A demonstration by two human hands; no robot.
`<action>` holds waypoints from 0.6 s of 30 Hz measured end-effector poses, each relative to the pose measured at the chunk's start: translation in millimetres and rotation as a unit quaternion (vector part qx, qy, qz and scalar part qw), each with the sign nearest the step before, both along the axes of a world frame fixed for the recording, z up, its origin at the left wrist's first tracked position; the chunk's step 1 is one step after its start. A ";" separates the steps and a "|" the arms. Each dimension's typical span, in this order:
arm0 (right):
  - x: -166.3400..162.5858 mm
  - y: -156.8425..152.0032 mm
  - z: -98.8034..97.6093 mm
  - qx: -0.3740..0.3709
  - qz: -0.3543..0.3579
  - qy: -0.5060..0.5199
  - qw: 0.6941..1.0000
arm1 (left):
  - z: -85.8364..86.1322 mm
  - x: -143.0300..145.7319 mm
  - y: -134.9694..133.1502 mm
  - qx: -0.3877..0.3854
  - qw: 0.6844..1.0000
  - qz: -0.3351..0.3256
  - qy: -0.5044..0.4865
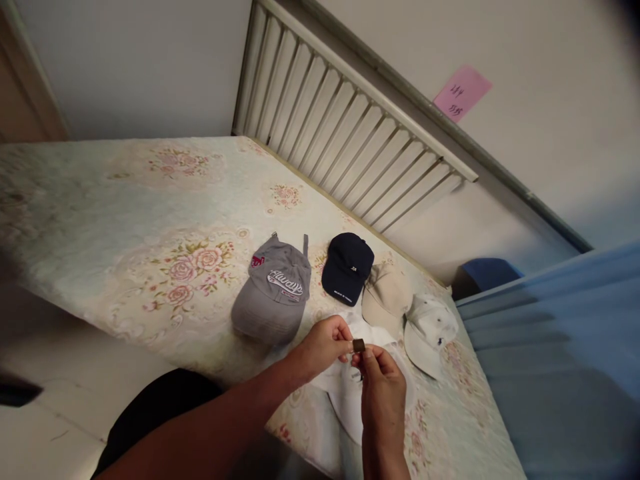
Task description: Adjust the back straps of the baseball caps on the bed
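Note:
My left hand (327, 347) and my right hand (383, 383) meet over a white cap (345, 400). Between their fingertips is a small bronze-coloured rectangular piece (359, 345) that looks like a cap's strap buckle; both hands pinch it from either side. The strap is hard to make out. My hands cover much of the white cap, which lies with its brim toward me. Left of my hands rests a grey cap (280, 287) with "Always" lettering and its strap undone. Just beyond them is a navy cap (349, 267).
A beige cap (387, 297) and a pale cap (433, 327) lie to the right on a floral-covered surface (125, 233). A white radiator (345, 120) runs along the back wall, under a pink note (463, 92). A blue curtain (565, 333) hangs at the right.

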State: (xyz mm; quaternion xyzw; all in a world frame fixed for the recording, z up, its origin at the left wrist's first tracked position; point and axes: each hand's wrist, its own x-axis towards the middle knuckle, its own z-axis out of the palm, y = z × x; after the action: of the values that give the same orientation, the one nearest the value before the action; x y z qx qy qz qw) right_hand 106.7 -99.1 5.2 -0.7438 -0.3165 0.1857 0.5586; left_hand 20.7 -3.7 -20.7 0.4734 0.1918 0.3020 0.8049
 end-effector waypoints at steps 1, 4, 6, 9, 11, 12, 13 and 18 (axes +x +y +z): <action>-0.2 0.4 -0.1 0.004 -0.002 0.001 1.000 | -1.3 1.0 0.2 0.005 1.000 0.004 -0.001; -0.2 0.4 0.4 0.007 -0.008 0.000 1.000 | -2.2 2.1 0.7 0.014 1.000 0.013 -0.006; 0.1 -0.5 1.1 0.000 -0.014 -0.002 1.000 | 0.6 0.6 0.9 0.019 1.000 0.013 -0.005; 0.7 -1.9 1.8 -0.009 -0.020 0.000 1.000 | 9.1 -4.7 1.2 0.015 1.000 -0.004 0.012; 1.2 -2.2 1.8 -0.011 -0.019 0.005 1.000 | 14.4 -8.6 1.4 0.019 0.999 -0.022 0.040; 1.4 -2.1 1.6 -0.011 -0.017 0.007 1.000 | 16.0 -9.9 1.5 0.025 0.998 -0.027 0.059; 1.7 -2.0 1.5 -0.009 -0.015 0.009 1.000 | 16.4 -10.5 1.5 0.032 0.996 -0.029 0.077; 3.7 -2.3 0.5 -0.003 -0.003 0.014 1.000 | 3.6 -4.5 1.4 0.060 0.993 -0.015 0.106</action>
State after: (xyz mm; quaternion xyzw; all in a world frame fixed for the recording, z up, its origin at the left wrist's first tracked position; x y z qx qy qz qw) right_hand 110.4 -101.4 5.7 -0.7437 -0.3060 0.1950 0.5615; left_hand 16.2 -2.3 -17.1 0.5527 0.2502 0.2495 0.7548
